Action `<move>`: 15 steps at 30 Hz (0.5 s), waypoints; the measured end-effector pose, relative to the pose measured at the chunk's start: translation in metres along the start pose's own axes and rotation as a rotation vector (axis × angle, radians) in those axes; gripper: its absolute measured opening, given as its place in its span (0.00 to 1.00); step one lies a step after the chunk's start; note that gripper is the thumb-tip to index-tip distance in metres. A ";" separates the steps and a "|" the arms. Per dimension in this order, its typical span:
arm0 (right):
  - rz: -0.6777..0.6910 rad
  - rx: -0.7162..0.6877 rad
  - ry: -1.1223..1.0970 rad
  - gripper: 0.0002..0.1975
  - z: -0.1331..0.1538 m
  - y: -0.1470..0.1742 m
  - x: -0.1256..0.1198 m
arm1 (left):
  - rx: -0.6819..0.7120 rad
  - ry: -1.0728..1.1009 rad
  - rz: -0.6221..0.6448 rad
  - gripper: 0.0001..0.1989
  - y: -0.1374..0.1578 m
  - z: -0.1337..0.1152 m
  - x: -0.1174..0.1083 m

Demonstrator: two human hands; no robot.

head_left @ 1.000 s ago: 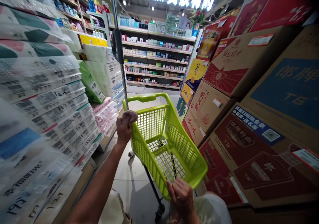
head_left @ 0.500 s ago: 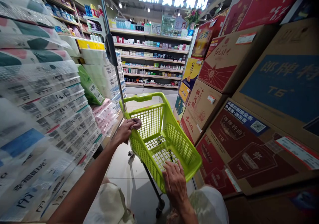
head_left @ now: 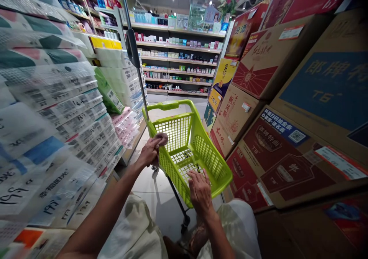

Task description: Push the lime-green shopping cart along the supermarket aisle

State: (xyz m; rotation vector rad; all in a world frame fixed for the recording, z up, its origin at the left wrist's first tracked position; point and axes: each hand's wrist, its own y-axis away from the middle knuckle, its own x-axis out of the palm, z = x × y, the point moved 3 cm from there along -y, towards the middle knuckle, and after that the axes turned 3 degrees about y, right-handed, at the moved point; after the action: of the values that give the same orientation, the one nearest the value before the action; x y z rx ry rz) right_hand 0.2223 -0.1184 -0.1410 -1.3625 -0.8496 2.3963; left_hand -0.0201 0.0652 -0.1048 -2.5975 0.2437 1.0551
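Observation:
A lime-green shopping cart (head_left: 198,144) with lattice walls stands on the floor just ahead of me. At its left rim, my left hand (head_left: 149,152) is closed on a crumpled mauve cloth (head_left: 161,139), which lies against the basket's edge. My right hand (head_left: 200,192) rests on the near end of the basket, palm down, fingers stretched out over the rim. I see nothing in that hand. Inside the basket only the lattice floor shows. A grey metal pole (head_left: 140,78) with a dark clamp rises by the cart's far left corner.
Shrink-wrapped paper packs (head_left: 77,94) are stacked high close on the left. Printed cartons (head_left: 276,159) form a wall close on the right. Shelves of small boxed goods (head_left: 178,46) stand across the aisle's far end. Pale floor tiles (head_left: 161,205) show under the cart.
My left hand and the cloth have slid slightly along the cart's left rim toward me. The right hand stays at the near end. The whole view has tilted a little downward.

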 end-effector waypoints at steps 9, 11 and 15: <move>0.001 0.081 -0.012 0.20 -0.007 0.008 -0.011 | 0.078 0.010 0.200 0.26 0.028 -0.020 0.026; -0.014 0.089 -0.018 0.21 -0.010 0.011 -0.013 | 0.084 0.035 0.231 0.26 0.038 -0.023 0.030; -0.017 0.105 -0.042 0.22 -0.016 0.016 -0.017 | 0.105 0.099 0.147 0.25 0.061 -0.028 0.042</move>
State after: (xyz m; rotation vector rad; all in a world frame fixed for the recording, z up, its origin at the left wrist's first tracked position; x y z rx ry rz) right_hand 0.2457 -0.1335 -0.1446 -1.2646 -0.7309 2.4281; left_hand 0.0110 -0.0027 -0.1299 -2.5715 0.5073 0.9341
